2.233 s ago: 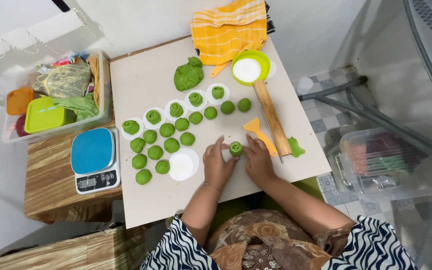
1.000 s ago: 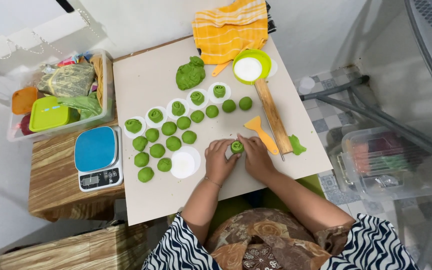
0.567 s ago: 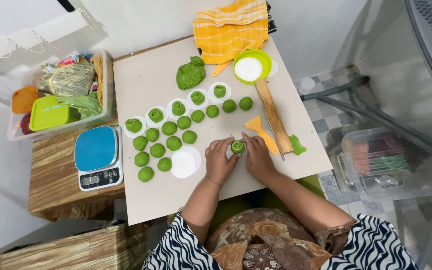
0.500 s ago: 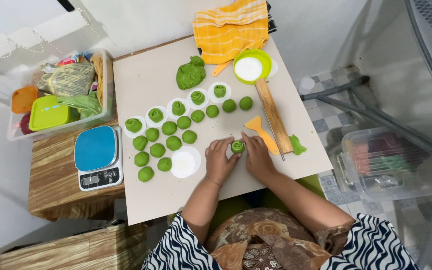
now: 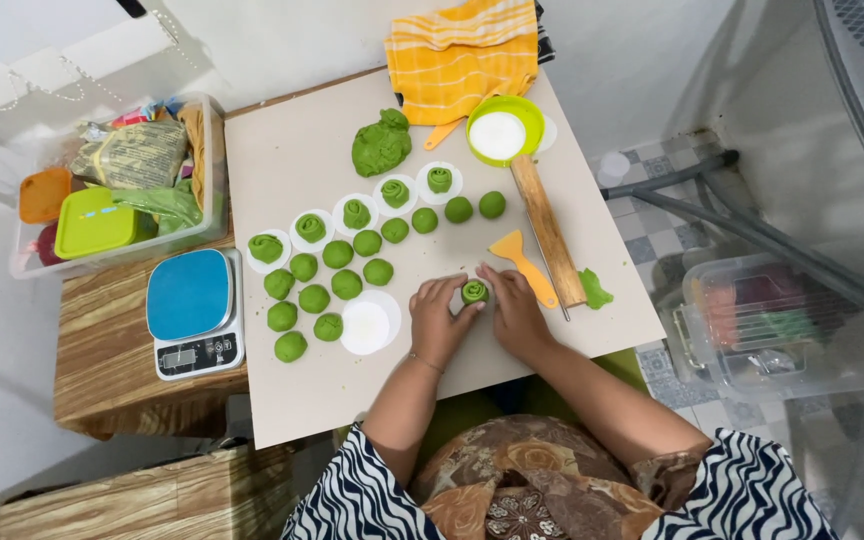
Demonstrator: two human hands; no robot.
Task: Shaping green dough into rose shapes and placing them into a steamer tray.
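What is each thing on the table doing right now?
Left hand: cupped on the dough roll.
Right hand: cupped on its other side.
Dough roll: upright between both hands.
Dough lump: unshaped.
Green bowl: holds white powder.
Rolling pin: lying flat.
Scale: nothing on it.

Bright, even daylight; soft shadows; sharp centre; slight wide-angle bend at edges

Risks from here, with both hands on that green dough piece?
1. The left hand and right hand pinch the small green dough swirl from both sides; too much pressure may flatten it.
2. The yellow plastic scraper lies right beside the right hand and may get knocked.
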